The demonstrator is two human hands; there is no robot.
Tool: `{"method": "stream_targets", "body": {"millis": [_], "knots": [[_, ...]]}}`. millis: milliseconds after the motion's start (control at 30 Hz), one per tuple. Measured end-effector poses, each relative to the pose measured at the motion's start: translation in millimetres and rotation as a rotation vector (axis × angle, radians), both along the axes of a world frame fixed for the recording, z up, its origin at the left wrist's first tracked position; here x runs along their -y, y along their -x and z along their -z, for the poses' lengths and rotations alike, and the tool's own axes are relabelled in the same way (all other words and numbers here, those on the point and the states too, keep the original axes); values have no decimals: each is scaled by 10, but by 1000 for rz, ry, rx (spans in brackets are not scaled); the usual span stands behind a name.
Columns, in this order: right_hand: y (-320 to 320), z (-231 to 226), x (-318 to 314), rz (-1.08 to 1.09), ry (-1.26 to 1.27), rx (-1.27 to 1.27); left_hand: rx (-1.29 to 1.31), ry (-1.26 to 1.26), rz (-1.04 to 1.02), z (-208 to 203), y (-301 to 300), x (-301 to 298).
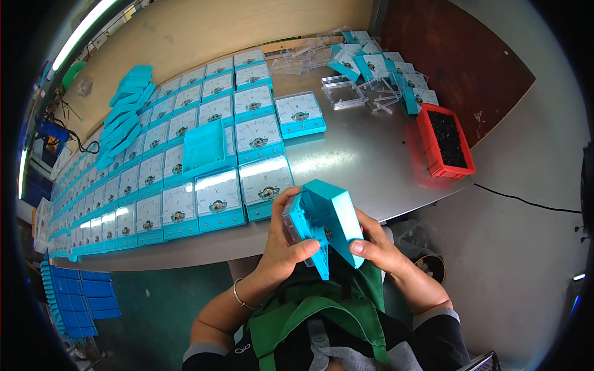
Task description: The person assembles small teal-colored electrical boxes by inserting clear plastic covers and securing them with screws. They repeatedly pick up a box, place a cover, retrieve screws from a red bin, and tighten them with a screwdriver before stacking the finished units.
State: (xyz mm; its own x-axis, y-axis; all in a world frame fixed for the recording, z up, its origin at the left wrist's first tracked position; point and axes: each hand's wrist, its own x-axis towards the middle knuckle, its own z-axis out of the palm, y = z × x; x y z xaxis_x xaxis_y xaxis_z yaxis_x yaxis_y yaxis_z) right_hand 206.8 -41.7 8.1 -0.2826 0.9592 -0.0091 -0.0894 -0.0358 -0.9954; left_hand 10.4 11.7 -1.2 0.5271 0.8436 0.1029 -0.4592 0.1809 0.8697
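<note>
In front of me, just off the table's edge, my left hand [283,242] grips a panel meter [311,242] with a turquoise back and a clear front cover turned to the left. My right hand [382,246] holds a turquoise plastic housing [331,210], tilted against the meter. The two parts meet near the top and spread apart toward the bottom, with a dark gap between them. Both thumbs press on the near edges. Fingers behind the parts are partly hidden. Nearest to my left hand stands a finished-looking meter [266,184] on the table.
Rows of turquoise-and-white meters [176,207] cover the table's left side. A loose housing [205,148] and a pile of housings [124,120] lie on them. Clear covers [343,93] and loose meters [374,67] lie at the back. A red bin [468,168] holds small black parts at the right.
</note>
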Motion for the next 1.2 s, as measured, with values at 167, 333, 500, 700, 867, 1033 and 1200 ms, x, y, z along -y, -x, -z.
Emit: {"method": "stream_targets", "body": {"millis": [167,333,500,700,867,1033,1200], "knots": [[31,64,62,-24,-243,207,-231,-305,17,65,-31,37],[28,157,46,-5,-387,225,-293,-555,-37,103,-90,24],[-134,-284,66,58,-592,491,-156,-471,-87,81,-136,22],[-36,-354,-81,495,-629,715,-685,-1149,-414,-94,-324,-160],[-610,-74,-512,357,7,274,-944,-1414,44,-185,-204,-271],[-682,48,-763,289,50,576,-1034,-1503,126,-76,-270,-422],[-941,118,-1476,488,-447,1189,-1141,-1491,-6,-15,-423,-789]]}}
